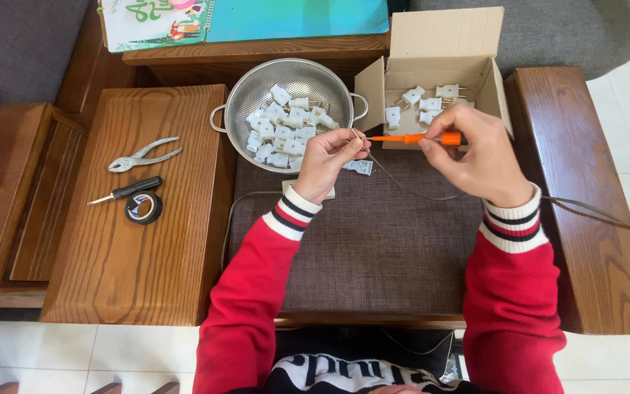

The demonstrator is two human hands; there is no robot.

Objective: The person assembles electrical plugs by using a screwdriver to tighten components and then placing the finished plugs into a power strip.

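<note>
Head view: the left hand (324, 162) pinches a white plug (361, 167) and its wire (432, 195) steady, while the right hand (475, 157), fingers closed round an orange screwdriver (413, 137), aims its tip at the plug. Colander (236, 98) and box (439, 73) of plugs sit just beyond, within reach.

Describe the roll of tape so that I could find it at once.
Look at the wooden table left of the person's arms, beside the metal colander. Three things lie on it in a column: pliers, a black-handled screwdriver, then the tape nearest the person. It is the only round one, a black ring.
</note>
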